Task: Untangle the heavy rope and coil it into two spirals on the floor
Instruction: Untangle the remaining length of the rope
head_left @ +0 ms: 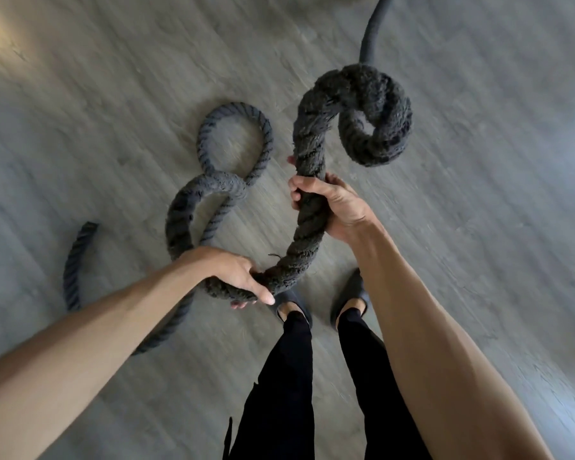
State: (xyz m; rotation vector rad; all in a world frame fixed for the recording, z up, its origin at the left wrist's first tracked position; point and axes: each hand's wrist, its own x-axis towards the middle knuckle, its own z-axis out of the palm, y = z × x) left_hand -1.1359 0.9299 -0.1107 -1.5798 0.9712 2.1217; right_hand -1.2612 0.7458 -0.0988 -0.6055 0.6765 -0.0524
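Both fists clamped on rope [307, 234]: left hand [236, 277] low centre, right hand [332, 207] above it, held span runs diagonally to curl upper right, slack loops on floor [113, 111] centre-left.

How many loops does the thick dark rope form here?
3: one flat loop on the grey wood floor, one raised loop near the left hand, one fuzzy curl beyond the right hand. More may lie off-frame.

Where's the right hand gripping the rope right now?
In the head view the right hand grips the rope right of centre, just below its raised curl; the left hand holds the same stretch lower left, above the shoes.
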